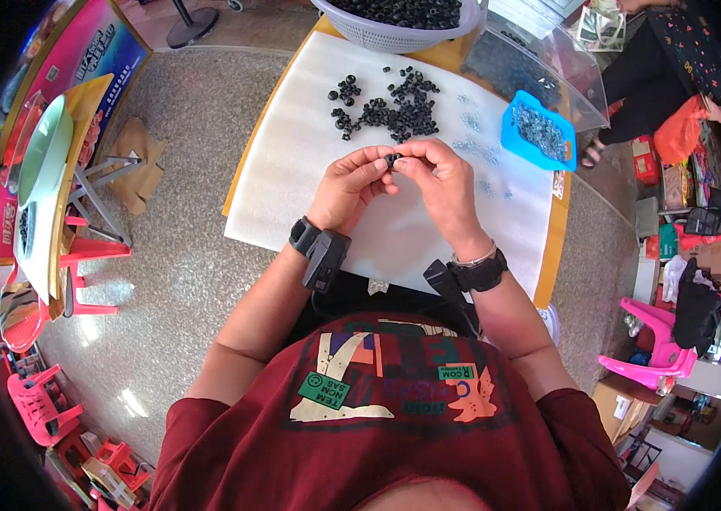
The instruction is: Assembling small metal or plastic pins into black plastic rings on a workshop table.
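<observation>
Both hands meet over the white foam sheet [267, 187] on the table, their fingertips at one small black ring-like part [391, 160]. My left hand [350, 183] pinches it between thumb and forefinger. From the other side, my right hand [444, 189] is closed on the same part; its fingers hide much of it. Just beyond the hands lies a loose pile of similar black parts [399, 115]. Small clear pieces [473, 146] are scattered to the right of the pile. More of these fill a blue basket [511, 128] at the table's right side.
A pale purple colander [386, 36] full of black parts stands at the far edge. Beside it is a clear plastic box [577, 77]. Another person's dark-clothed legs [654, 81] are at the upper right. A pink chair [654, 341] stands right; red stools [88, 251] stand left.
</observation>
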Demonstrator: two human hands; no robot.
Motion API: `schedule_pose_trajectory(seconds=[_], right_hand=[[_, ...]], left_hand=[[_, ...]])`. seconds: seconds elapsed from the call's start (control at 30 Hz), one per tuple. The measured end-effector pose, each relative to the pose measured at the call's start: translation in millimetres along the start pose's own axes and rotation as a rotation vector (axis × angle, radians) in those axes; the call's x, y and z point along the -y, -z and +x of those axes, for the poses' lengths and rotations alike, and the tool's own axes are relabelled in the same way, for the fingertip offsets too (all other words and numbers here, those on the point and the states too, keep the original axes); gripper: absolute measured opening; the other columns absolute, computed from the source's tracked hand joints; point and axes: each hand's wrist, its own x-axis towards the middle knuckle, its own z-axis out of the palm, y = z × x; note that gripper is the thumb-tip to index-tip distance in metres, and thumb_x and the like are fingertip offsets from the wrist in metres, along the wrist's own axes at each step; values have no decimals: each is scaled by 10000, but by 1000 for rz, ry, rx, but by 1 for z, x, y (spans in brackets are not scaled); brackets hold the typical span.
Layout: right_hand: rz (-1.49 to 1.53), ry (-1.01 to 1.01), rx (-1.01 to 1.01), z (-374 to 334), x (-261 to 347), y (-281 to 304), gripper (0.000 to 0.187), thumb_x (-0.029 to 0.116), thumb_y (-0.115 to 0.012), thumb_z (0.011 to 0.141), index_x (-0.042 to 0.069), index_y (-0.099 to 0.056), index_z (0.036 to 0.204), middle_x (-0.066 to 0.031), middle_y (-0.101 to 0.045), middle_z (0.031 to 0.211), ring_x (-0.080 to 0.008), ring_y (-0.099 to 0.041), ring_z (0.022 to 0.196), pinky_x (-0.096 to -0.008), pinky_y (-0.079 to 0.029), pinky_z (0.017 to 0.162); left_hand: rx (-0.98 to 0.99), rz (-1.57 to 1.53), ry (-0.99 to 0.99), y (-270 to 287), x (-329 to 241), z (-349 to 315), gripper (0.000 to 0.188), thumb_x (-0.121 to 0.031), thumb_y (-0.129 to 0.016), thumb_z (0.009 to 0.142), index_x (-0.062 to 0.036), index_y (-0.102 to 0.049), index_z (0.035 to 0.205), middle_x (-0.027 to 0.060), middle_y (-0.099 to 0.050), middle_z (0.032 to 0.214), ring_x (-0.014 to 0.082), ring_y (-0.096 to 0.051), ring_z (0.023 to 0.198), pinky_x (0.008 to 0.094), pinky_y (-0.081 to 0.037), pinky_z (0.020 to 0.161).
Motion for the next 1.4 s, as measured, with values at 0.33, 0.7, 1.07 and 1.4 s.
schedule_pose_trajectory(seconds=[0.33,0.7,1.07,1.4], right_hand=[[-183,159,-14,-3,-5,4,149,-3,-658,764,28,-664,910,-82,-627,833,-213,-606,755,-304,-498,651],[-650,540,52,-4,1,12,139,66,-631,748,44,-608,883,-68,-599,833,-254,-549,811,-369,-436,751],[-861,595,191,-3,12,19,161,118,-649,730,39,-578,850,-67,-549,791,-245,-518,810,-364,-417,748],[-736,594,124,-4,-4,15,153,89,-637,750,43,-595,890,-70,-552,791,-257,-523,788,-372,-420,736]], left_hand=[[-37,90,-20,-6,2,0,214,-45,-545,917,38,-596,1108,70,-640,909,133,-608,760,283,-540,719],[-30,228,-39,-5,8,1,190,-48,-545,924,14,-606,1093,49,-637,856,124,-619,753,269,-538,732],[-52,359,-47,-8,13,1,199,-49,-532,934,27,-596,1106,52,-637,867,124,-630,785,267,-546,737],[-18,270,46,-13,1,-2,244,-118,-534,947,45,-597,1117,80,-657,901,145,-644,818,283,-546,738]])
